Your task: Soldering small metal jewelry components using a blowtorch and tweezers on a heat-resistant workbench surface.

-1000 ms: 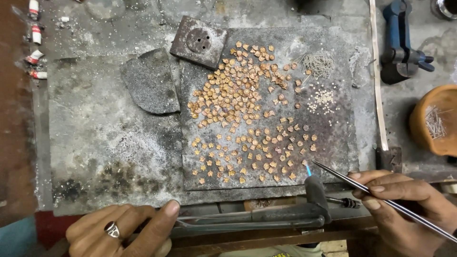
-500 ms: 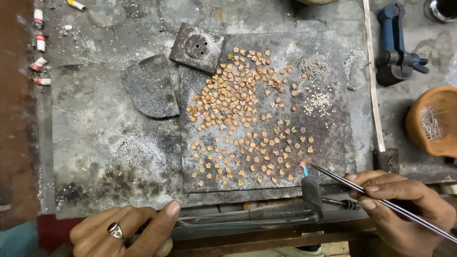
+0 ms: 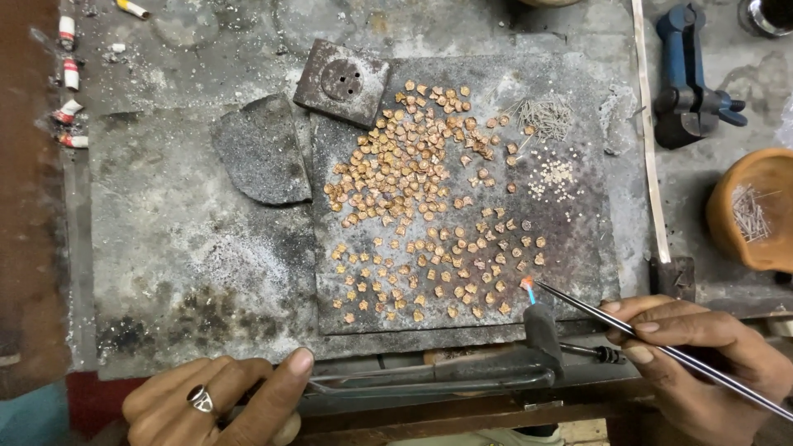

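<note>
Pinching a thin steel rod [image 3: 661,347] between thumb and fingertips like a pen, the right hand [image 3: 702,363] points its tip at a small blue flame [image 3: 527,289] by the near edge of the dark grey slab [image 3: 578,272], just beside the nearest small coppery metal pieces [image 3: 429,215] (spread apart, likely so each can be reached singly). The left hand [image 3: 219,405] curls around the handle end of the dark metal torch [image 3: 462,372], thumb pressed on it, steadying the nozzle.
</note>
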